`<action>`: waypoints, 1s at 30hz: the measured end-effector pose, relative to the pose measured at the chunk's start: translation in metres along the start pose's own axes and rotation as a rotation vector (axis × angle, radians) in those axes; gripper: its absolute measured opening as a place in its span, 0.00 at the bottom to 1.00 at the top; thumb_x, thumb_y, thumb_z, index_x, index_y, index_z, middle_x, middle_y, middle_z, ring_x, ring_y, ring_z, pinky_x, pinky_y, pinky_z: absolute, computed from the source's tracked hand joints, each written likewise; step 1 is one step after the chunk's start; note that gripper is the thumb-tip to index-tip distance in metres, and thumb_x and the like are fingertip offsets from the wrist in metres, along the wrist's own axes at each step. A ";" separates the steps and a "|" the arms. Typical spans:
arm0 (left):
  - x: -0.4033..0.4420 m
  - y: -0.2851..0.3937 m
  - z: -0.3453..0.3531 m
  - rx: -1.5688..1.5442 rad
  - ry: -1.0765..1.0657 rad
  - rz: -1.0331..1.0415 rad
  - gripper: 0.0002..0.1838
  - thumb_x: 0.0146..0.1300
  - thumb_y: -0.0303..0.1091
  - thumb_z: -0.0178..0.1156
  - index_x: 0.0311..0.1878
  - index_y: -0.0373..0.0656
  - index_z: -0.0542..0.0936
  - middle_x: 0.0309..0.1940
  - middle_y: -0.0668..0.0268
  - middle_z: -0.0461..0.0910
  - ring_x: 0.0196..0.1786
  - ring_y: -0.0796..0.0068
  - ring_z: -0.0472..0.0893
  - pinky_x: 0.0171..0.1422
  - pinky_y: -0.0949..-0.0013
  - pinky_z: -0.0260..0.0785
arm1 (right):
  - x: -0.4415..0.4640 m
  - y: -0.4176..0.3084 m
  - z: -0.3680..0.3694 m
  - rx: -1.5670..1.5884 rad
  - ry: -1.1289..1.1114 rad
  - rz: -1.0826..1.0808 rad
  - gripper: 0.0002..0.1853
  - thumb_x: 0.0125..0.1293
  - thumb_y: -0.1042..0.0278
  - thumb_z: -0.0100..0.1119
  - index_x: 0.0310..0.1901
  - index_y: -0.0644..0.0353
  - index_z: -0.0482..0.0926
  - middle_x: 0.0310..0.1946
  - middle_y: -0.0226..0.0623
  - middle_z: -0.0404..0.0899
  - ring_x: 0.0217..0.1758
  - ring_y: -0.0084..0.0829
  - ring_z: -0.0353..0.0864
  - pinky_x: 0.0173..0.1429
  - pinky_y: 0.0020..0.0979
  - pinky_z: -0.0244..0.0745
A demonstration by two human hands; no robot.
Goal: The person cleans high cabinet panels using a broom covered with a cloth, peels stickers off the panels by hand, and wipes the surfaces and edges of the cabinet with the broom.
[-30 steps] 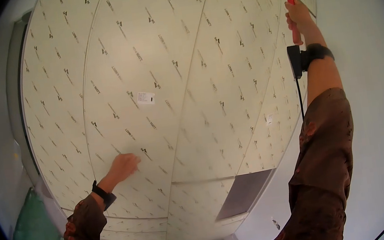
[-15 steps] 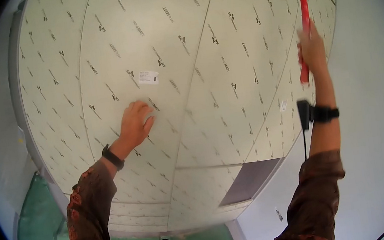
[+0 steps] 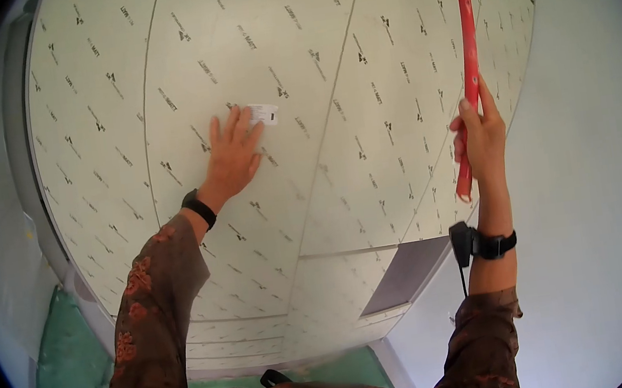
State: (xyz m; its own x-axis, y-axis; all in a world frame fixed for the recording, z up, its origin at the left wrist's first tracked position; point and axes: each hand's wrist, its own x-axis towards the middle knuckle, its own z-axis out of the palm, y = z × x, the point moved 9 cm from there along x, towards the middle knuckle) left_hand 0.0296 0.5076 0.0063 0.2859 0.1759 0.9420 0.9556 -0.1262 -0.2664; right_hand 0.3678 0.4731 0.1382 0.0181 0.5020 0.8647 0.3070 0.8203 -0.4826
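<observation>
Large cabinet panels [image 3: 230,55] wrapped in printed film fill the middle of the view. My left hand [image 3: 232,156] lies with spread fingers against a panel, its fingertips beside a small white label [image 3: 264,114]. Nothing is held in it. At the right, my right hand [image 3: 481,134] is wrapped round the lower part of a red tube [image 3: 467,24]. The tube runs upward out of view, and its lower end sticks out below the hand. A black device is strapped to my right wrist, with a cable hanging from it.
A plain pale wall [image 3: 589,157] stands along the right side. Low in the panels is a dark rectangular opening [image 3: 404,276]. Green sheeting [image 3: 71,367] covers the floor at the lower left. Another white wall is at the far left.
My left hand has moved up the panel to the label, its fingers now spread. My right hand has come down with the red tube, and more of the tube shows.
</observation>
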 end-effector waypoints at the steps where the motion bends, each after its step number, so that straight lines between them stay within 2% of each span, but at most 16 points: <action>1: -0.001 -0.003 0.004 -0.001 0.002 0.000 0.31 0.46 0.32 0.64 0.57 0.42 0.70 0.64 0.52 0.60 0.70 0.51 0.56 0.67 0.38 0.48 | 0.011 -0.011 0.005 -0.012 -0.004 -0.039 0.28 0.66 0.65 0.48 0.67 0.59 0.59 0.19 0.34 0.72 0.09 0.18 0.62 0.12 0.22 0.58; 7: -0.012 -0.012 0.010 -0.070 0.049 0.007 0.31 0.48 0.30 0.62 0.59 0.43 0.70 0.68 0.56 0.58 0.71 0.55 0.55 0.68 0.38 0.46 | 0.110 -0.071 0.039 -0.085 0.046 -0.158 0.26 0.66 0.61 0.51 0.65 0.58 0.63 0.23 0.39 0.76 0.11 0.23 0.66 0.14 0.27 0.65; 9: -0.014 -0.013 0.014 -0.094 0.060 0.028 0.36 0.48 0.30 0.63 0.64 0.45 0.65 0.70 0.58 0.54 0.73 0.56 0.52 0.70 0.39 0.42 | 0.157 -0.089 0.049 -0.045 0.020 -0.181 0.26 0.65 0.61 0.51 0.63 0.58 0.64 0.24 0.41 0.76 0.14 0.24 0.69 0.15 0.29 0.66; 10: -0.015 -0.015 0.017 -0.098 0.045 0.021 0.36 0.48 0.30 0.63 0.64 0.45 0.65 0.70 0.58 0.54 0.73 0.56 0.52 0.70 0.39 0.42 | 0.178 -0.096 0.057 -0.021 -0.032 -0.163 0.28 0.65 0.59 0.54 0.66 0.51 0.62 0.23 0.36 0.74 0.15 0.20 0.67 0.15 0.26 0.65; 11: -0.016 -0.016 0.018 -0.096 0.044 0.024 0.35 0.49 0.31 0.63 0.64 0.45 0.66 0.70 0.58 0.54 0.73 0.56 0.52 0.70 0.39 0.43 | 0.190 -0.107 0.066 -0.023 -0.043 -0.148 0.28 0.65 0.59 0.54 0.66 0.51 0.62 0.23 0.36 0.74 0.15 0.20 0.67 0.15 0.26 0.65; 13: -0.017 -0.018 0.022 -0.097 0.025 0.020 0.35 0.49 0.31 0.63 0.64 0.46 0.66 0.70 0.58 0.54 0.73 0.56 0.52 0.70 0.39 0.43 | 0.208 -0.125 0.075 -0.058 0.062 -0.156 0.19 0.66 0.58 0.47 0.56 0.56 0.70 0.21 0.36 0.70 0.15 0.25 0.66 0.15 0.32 0.64; 15: -0.016 -0.016 0.017 -0.058 0.091 0.039 0.30 0.50 0.30 0.59 0.61 0.45 0.69 0.68 0.57 0.58 0.71 0.57 0.57 0.68 0.41 0.48 | 0.224 -0.124 0.094 -0.022 0.013 -0.171 0.17 0.66 0.58 0.47 0.52 0.57 0.70 0.20 0.36 0.69 0.14 0.25 0.66 0.15 0.32 0.64; 17: -0.016 -0.016 0.017 -0.077 0.081 0.031 0.30 0.50 0.30 0.59 0.60 0.45 0.69 0.68 0.57 0.58 0.71 0.57 0.57 0.68 0.42 0.48 | 0.209 -0.126 0.112 0.052 -0.037 -0.248 0.12 0.65 0.59 0.48 0.42 0.59 0.70 0.17 0.33 0.68 0.12 0.25 0.64 0.15 0.33 0.63; 18: -0.017 -0.018 0.018 -0.088 0.080 0.029 0.29 0.50 0.30 0.58 0.60 0.45 0.69 0.68 0.58 0.58 0.71 0.58 0.57 0.68 0.42 0.48 | 0.199 -0.122 0.118 0.056 -0.044 -0.243 0.12 0.65 0.59 0.48 0.42 0.59 0.70 0.17 0.33 0.68 0.12 0.25 0.64 0.15 0.33 0.63; 20: -0.018 -0.021 0.023 -0.081 0.067 0.019 0.31 0.50 0.31 0.60 0.62 0.47 0.68 0.69 0.59 0.56 0.72 0.58 0.55 0.69 0.41 0.46 | 0.184 -0.093 0.122 0.047 0.056 -0.055 0.13 0.65 0.59 0.49 0.44 0.58 0.71 0.17 0.32 0.67 0.12 0.25 0.64 0.14 0.32 0.63; 23: -0.020 -0.022 0.027 -0.079 0.056 0.011 0.33 0.50 0.32 0.61 0.63 0.48 0.67 0.70 0.61 0.55 0.73 0.59 0.53 0.70 0.40 0.44 | 0.148 -0.046 0.132 0.007 0.028 -0.112 0.10 0.66 0.61 0.47 0.43 0.57 0.70 0.17 0.31 0.66 0.13 0.24 0.64 0.14 0.29 0.62; 24: -0.019 -0.022 0.027 -0.069 0.060 0.011 0.33 0.50 0.32 0.61 0.63 0.48 0.67 0.70 0.61 0.55 0.73 0.59 0.54 0.70 0.41 0.44 | 0.139 -0.034 0.136 -0.022 0.042 -0.112 0.29 0.64 0.58 0.54 0.66 0.50 0.62 0.23 0.35 0.73 0.15 0.21 0.68 0.15 0.26 0.66; 25: -0.020 -0.021 0.028 -0.073 0.054 0.014 0.33 0.50 0.32 0.61 0.63 0.48 0.67 0.70 0.61 0.55 0.73 0.59 0.54 0.70 0.41 0.44 | 0.118 -0.023 0.141 -0.038 0.048 -0.118 0.27 0.64 0.61 0.50 0.64 0.56 0.63 0.20 0.37 0.74 0.15 0.25 0.71 0.17 0.30 0.69; 26: -0.020 -0.021 0.028 -0.076 0.054 0.009 0.33 0.50 0.33 0.61 0.63 0.49 0.67 0.70 0.61 0.55 0.73 0.59 0.54 0.70 0.41 0.44 | 0.098 -0.007 0.147 -0.020 0.047 -0.097 0.28 0.64 0.61 0.50 0.65 0.58 0.62 0.19 0.37 0.73 0.14 0.25 0.71 0.17 0.30 0.68; 28: -0.019 -0.022 0.027 -0.074 0.054 0.008 0.33 0.50 0.33 0.61 0.63 0.49 0.67 0.70 0.61 0.55 0.73 0.60 0.54 0.70 0.41 0.44 | 0.060 0.018 0.157 -0.035 0.051 -0.149 0.29 0.65 0.63 0.49 0.67 0.60 0.58 0.18 0.35 0.71 0.14 0.24 0.70 0.17 0.29 0.67; 30: -0.019 -0.022 0.025 -0.107 0.067 0.008 0.33 0.50 0.32 0.60 0.63 0.48 0.68 0.70 0.61 0.55 0.73 0.60 0.54 0.70 0.41 0.44 | 0.020 0.043 0.168 -0.038 0.047 -0.056 0.30 0.65 0.63 0.49 0.68 0.59 0.56 0.20 0.35 0.73 0.18 0.23 0.71 0.23 0.27 0.68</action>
State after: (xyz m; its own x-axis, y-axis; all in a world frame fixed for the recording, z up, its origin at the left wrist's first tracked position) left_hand 0.0045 0.5316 -0.0112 0.2846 0.1097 0.9523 0.9391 -0.2314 -0.2540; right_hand 0.2219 0.5640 0.1112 0.0441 0.4413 0.8963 0.3443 0.8355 -0.4283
